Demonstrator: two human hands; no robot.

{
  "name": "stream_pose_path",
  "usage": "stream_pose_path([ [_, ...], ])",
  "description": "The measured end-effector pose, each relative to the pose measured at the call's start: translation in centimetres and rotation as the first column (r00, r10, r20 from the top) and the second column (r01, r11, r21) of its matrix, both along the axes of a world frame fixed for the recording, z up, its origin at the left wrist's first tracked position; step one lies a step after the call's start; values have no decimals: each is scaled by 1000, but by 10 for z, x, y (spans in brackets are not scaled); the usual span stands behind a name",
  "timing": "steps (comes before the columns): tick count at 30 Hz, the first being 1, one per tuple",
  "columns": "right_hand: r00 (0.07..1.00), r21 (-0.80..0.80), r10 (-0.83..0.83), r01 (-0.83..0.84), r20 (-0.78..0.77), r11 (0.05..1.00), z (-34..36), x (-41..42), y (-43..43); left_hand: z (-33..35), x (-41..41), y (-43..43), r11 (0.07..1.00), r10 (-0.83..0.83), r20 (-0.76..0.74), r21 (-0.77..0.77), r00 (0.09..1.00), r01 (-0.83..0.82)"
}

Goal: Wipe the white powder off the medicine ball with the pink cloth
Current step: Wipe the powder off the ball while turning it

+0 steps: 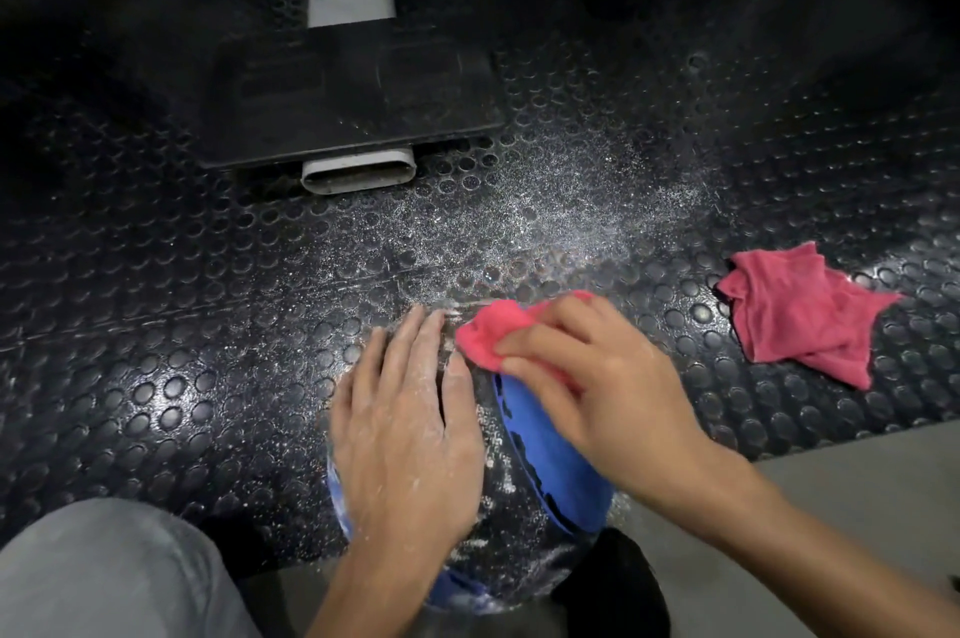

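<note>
Two hands work the medicine ball [550, 455]: one steadies, one wipes.
We lay our left hand [405, 434] flat, fingers straight and dusted white, on the ball's left side, likely to stop it rolling on the studded rubber floor [156, 325]. Our right hand [587, 377] clutches the bunched pink cloth [493, 330] against the ball's far edge. White powder [498, 476] flecks the black panel between our hands. A second pink cloth [800, 310] lies well apart.

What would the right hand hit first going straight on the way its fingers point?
Likely the left hand: the right hand, gripping the pink cloth, points left across the medicine ball, and the cloth nearly touches the left fingers.
</note>
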State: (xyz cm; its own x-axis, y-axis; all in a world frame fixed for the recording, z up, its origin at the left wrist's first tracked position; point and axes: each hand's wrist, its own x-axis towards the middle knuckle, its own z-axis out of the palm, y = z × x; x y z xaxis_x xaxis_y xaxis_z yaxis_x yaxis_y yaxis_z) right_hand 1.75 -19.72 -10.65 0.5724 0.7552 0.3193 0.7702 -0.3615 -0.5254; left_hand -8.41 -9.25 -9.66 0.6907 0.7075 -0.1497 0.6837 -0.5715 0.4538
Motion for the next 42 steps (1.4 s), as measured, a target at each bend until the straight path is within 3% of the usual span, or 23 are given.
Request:
stream_pose_path([
  [2,967,51,-162,175,-195,983,-17,8,-13,0,1,-1,1000,-1,-14,4,1000,1],
  [4,821,-3,-298,339,-486,941,-30,17,-23,0,3,-1,1000,-7,-25,22,1000,8],
  [6,730,-70,-349,384,-588,921,-33,19,-29,1,6,-2,1000,-8,-33,27,999,9],
  [8,798,-25,-328,367,-505,930,-22,12,-25,2,10,0,1000,1,-30,13,1000,-1],
  [10,931,58,-219,246,-291,968,-9,-1,-18,3,9,2,1000,14,-28,-3,1000,-14],
  [12,978,94,-137,152,-155,984,-12,-8,-15,4,7,4,1000,18,-42,-11,999,-18],
  [14,947,111,-200,234,-252,966,-22,-3,-17,4,6,6,1000,14,-66,-10,998,-15],
  [17,765,21,-328,407,-554,913,-35,12,-23,5,8,6,1000,10,-79,-1,997,-10],
  [18,738,-26,-346,407,-579,913,-38,16,-25,5,10,6,1000,10,-77,-4,997,-11],
  [20,773,-64,-376,402,-511,913,-33,14,-26,6,14,5,1000,7,-74,-13,997,-8],
  [23,909,51,-282,311,-306,949,-15,1,-20,6,17,5,1000,-1,-69,-14,998,0],
  [25,944,58,-241,259,-225,964,-14,-3,-19,6,18,5,1000,9,-66,-26,998,-10],
  [28,863,62,-319,371,-391,927,-29,6,-24,6,16,6,1000,4,-72,-21,997,-5],
  [30,736,-66,-382,419,-559,905,-39,16,-27,5,15,5,1000,3,-77,-18,997,-4],
  [32,677,-184,-419,393,-605,901,-41,20,-30,4,13,4,1000,-4,-68,-5,998,4],
  [35,778,-89,-363,372,-512,924,-22,12,-28,2,10,3,1000,-4,-58,-4,998,4],
  [38,920,37,-272,294,-281,955,-11,-5,-20,6,6,5,999,17,-52,-34,999,-19],
  [40,924,75,-278,307,-263,949,-20,-8,-18,9,4,9,997,40,-41,-60,998,-42],
  [42,835,80,-365,433,-411,898,-36,-4,-21,9,4,11,996,49,-35,-72,998,-51],
])
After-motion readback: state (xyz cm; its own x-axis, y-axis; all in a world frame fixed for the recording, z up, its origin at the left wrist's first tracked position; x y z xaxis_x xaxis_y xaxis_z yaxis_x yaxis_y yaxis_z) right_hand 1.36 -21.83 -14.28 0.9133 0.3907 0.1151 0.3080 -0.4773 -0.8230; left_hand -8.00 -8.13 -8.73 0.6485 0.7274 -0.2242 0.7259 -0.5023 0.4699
